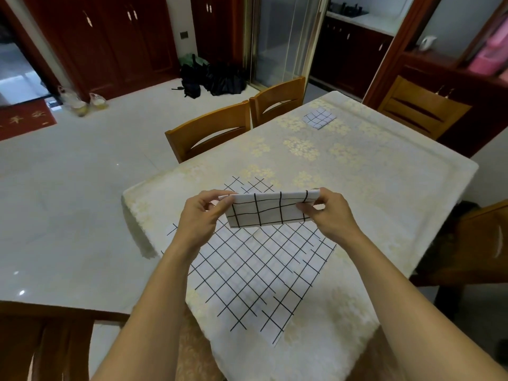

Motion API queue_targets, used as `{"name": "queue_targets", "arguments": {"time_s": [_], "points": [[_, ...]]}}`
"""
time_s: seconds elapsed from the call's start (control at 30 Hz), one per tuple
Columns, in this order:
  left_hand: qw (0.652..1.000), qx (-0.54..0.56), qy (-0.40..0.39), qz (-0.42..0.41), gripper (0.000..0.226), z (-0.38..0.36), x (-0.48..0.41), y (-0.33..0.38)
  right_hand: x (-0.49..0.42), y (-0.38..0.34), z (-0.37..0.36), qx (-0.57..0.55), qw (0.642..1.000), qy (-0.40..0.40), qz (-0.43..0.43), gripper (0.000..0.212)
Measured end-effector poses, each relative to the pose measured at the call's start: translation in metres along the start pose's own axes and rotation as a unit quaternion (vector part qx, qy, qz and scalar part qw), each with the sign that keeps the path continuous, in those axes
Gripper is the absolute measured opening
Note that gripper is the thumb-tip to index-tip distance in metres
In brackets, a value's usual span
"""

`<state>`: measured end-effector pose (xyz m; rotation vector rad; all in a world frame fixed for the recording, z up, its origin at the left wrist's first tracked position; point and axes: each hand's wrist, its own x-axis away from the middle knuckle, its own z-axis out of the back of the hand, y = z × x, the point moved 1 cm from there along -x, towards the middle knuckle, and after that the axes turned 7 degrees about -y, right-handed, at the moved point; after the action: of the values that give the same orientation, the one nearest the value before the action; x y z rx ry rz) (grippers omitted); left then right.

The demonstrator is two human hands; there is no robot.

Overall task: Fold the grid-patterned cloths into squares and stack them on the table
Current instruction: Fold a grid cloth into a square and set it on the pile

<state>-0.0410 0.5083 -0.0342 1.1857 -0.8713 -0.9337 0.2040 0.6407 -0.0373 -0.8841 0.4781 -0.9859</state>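
So the room's got a pale tiled floor point(68, 188) and dark red cabinets point(110, 37) along the back wall, with some black bags point(214, 78) dumped on the floor in front of them. The long surface point(384, 188) runs away from the camera under a cream cover with yellow flowers, and two wooden chairs point(211, 133) are tucked in on its left side.

An open cloth point(255, 276) lies flat on the near end, turned cornerwise to the edges, with its left corner right by the left edge. Held in the air above it is a folded cloth point(270, 210), down to a long strip hanging level.

The left grip point(199, 215) pinches the strip's left end between thumb and fingers, and the right grip point(334, 213) pinches the right end the same way, so both are closed on fabric.

At the far end there's one finished square point(319, 117), lying flat on the surface well apart from everything else.
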Motion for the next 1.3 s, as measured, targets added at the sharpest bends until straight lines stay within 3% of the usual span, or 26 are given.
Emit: {"name": "queue_targets", "arguments": {"time_s": [0.27, 0.43, 0.63, 0.73, 0.87, 1.07, 1.3], "points": [[0.999, 0.003, 0.030, -0.023, 0.018, 0.007, 0.017, 0.002, 0.037, -0.009, -0.009, -0.036, 0.999, -0.003, 0.008, 0.025], [0.999, 0.018, -0.035, -0.022, 0.017, -0.003, 0.037, -0.003, 0.077, -0.008, -0.018, -0.130, 0.990, 0.029, -0.048, 0.014], [0.993, 0.034, -0.109, 0.018, 0.020, -0.012, 0.073, -0.010, 0.121, -0.011, -0.021, -0.214, 0.973, 0.046, -0.078, 0.016], [0.998, 0.003, -0.066, 0.021, 0.023, -0.008, 0.094, -0.009, 0.136, -0.020, -0.030, -0.198, 0.977, 0.041, -0.073, 0.013], [0.999, -0.053, 0.008, -0.004, 0.021, 0.007, 0.143, -0.002, 0.164, -0.037, -0.052, -0.153, 0.987, 0.034, -0.042, 0.033], [0.980, -0.187, 0.061, -0.010, 0.034, 0.046, 0.232, 0.002, 0.218, -0.062, -0.102, -0.156, 0.987, -0.005, -0.025, 0.031], [0.987, -0.139, 0.077, 0.000, 0.043, 0.119, 0.284, 0.004, 0.251, -0.111, -0.161, -0.156, 0.987, -0.047, -0.006, 0.033]]}}
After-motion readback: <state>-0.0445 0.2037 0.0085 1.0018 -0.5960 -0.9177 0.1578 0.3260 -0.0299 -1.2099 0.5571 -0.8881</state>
